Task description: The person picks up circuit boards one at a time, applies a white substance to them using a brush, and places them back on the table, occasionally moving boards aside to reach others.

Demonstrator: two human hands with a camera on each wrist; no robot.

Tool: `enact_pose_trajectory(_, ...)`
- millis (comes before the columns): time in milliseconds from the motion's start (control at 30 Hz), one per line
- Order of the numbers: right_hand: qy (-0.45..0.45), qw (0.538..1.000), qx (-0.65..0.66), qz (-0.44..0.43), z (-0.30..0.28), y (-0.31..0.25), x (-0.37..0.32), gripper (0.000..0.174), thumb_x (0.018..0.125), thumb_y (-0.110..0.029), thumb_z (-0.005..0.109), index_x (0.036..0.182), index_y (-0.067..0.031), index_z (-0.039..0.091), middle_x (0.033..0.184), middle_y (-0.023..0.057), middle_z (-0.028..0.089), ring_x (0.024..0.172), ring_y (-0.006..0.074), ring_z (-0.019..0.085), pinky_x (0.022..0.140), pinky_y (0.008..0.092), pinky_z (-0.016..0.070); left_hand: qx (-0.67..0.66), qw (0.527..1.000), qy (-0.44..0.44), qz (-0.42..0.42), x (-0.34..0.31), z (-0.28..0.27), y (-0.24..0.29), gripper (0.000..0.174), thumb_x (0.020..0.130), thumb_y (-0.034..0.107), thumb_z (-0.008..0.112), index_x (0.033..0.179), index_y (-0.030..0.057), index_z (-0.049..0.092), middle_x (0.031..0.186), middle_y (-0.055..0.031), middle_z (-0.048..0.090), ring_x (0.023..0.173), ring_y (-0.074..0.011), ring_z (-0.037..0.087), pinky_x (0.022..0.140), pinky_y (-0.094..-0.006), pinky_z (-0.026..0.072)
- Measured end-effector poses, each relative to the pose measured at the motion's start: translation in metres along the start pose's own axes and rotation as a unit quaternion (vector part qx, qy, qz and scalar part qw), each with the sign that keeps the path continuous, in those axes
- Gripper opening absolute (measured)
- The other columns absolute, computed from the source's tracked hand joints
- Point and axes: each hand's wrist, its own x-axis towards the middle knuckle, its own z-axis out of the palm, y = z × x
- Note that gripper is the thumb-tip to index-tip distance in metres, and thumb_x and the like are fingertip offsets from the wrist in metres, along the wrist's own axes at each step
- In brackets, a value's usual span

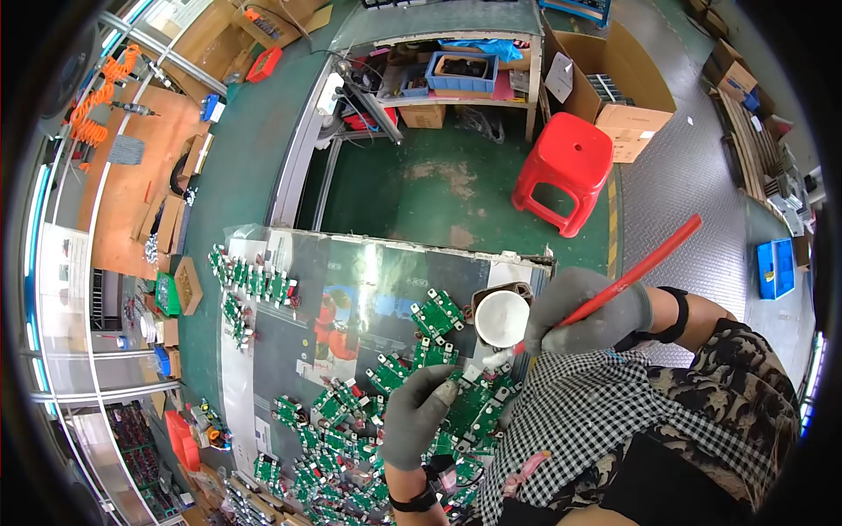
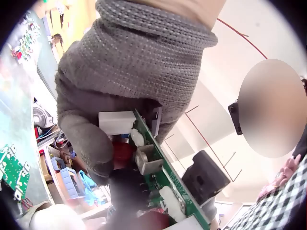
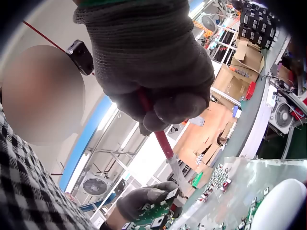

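My left hand [image 1: 417, 416], in a grey glove, grips a green circuit board [image 1: 478, 399] by its edge. In the left wrist view the board [image 2: 165, 177] carries white blocks, white blobs and a metal bracket, with the thumb on one side. A grey glove also covers my right hand [image 1: 588, 311], which holds a long red-handled brush [image 1: 649, 263]. The brush's whitish tip [image 3: 177, 170] points down at the held board, close over its upper end. Just beyond it stands a round white tub [image 1: 502, 318] with white contents, near the table's right edge.
Many similar circuit boards [image 1: 329, 460] lie heaped on the near left of the table [image 1: 399, 272], with a row of them [image 1: 254, 279] farther off. Past the table's far edge stand a red stool [image 1: 574, 162], a cardboard box [image 1: 627, 114] and a shelf bench [image 1: 465, 39].
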Motion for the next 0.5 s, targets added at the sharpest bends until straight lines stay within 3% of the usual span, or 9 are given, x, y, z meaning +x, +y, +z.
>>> enact_pose_trajectory(133,-0.051,0.996,0.035,-0.063,0.007,-0.002,-0.002,0.017,0.08,-0.008,0.053,0.087,0.0025,0.064,0.075,0.0102,0.064,0.068,0.0166,0.06,0.065,0.0304,0.0476,-0.031,0.999,0.026,-0.005,0.002,-0.003,-0.004,0.03,0.086,0.017,0.062,0.11,-0.0005,0.059,0.082,0.0015,0.06,0.068,-0.0032,0.047,0.058,-0.019,0.0382)
enact_pose_trajectory(333,-0.056,0.997,0.047,-0.003,0.01,0.011,-0.001,0.018,0.079,-0.009,0.053,0.088,0.0029,0.064,0.073,0.0099,0.063,0.067,0.0158,0.06,0.063,0.0291,0.0471,-0.052,0.998,0.021,-0.001,0.002,-0.005,-0.003,0.031,0.087,0.018,0.061,0.111,-0.0002,0.059,0.083,0.0017,0.059,0.068,-0.0029,0.047,0.059,-0.0188,0.0375)
enact_pose_trajectory(500,-0.043,0.999,0.026,-0.017,0.004,0.001,-0.004,0.019,0.08,-0.011,0.053,0.088,0.0027,0.064,0.073,0.0099,0.063,0.068,0.0149,0.059,0.063,0.029,0.0467,-0.066,0.997,0.027,0.008,0.001,-0.007,-0.008,0.031,0.086,0.017,0.061,0.112,-0.0006,0.058,0.085,0.0025,0.059,0.07,-0.0025,0.047,0.061,-0.0184,0.0378)
